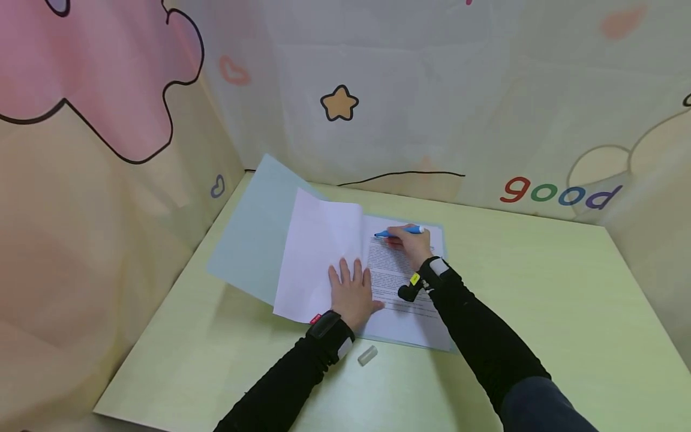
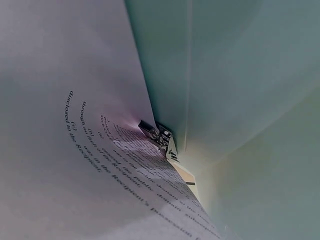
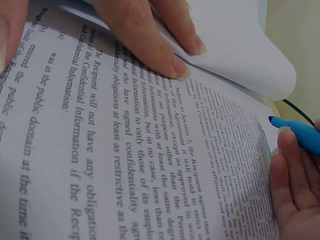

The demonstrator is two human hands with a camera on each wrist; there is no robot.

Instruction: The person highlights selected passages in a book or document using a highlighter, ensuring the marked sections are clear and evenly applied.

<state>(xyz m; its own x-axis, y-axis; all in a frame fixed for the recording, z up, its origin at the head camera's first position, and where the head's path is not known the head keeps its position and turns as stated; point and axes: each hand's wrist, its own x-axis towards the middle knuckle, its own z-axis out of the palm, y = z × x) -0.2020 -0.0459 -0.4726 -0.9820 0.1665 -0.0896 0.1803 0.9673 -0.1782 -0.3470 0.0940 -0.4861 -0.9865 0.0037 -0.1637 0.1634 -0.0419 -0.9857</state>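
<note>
One blue marker is pinched in the right hand, its tip near the top of the printed page. The left hand lies spread on the turned-back sheet. Beneath is one pale-blue folder, with one metal clip; one small grey piece lies just beside it on the table. From here, one black wrist camera blocks some print, though "Recipient" reads clearly; the wall says "good".

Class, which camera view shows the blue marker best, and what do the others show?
The head view: both ends of the blue marker show there, the right hand covering only part. The right wrist view shows its dark tip closer, but the frame edge cuts the marker off. The left wrist view misses it.
</note>
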